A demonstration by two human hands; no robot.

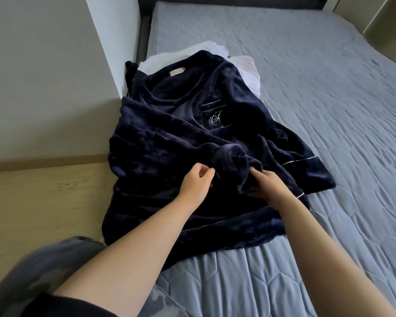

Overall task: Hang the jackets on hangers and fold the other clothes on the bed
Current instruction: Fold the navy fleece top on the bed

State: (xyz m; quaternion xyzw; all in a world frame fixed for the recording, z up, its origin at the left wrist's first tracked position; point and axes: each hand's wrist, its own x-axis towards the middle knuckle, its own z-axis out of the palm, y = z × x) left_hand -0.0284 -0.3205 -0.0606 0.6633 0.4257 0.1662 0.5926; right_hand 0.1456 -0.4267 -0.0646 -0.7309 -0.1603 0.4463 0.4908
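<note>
Quilted grey-blue bedding covers the bed (318, 110), which stands against a pale wall; a wooden floor (44, 191) runs along its left side.

Head view:
- A dark navy plush robe (169, 124) lies spread front-up on the left part of the bed, with its left edge hanging over the side.
- It has a pale label (177, 72) at the neck, a chest pocket (215, 117) with white trim and an embroidered monogram, and white piping on the cuff (306, 160).
- White clothes (249, 72) lie under its collar end.
- The left hand (198, 181) has curled fingers and pinches a fold at the robe's middle.
- The right hand (268, 184) grips bunched fabric just beside it, fingers and thumb closed around the bunch.
</note>
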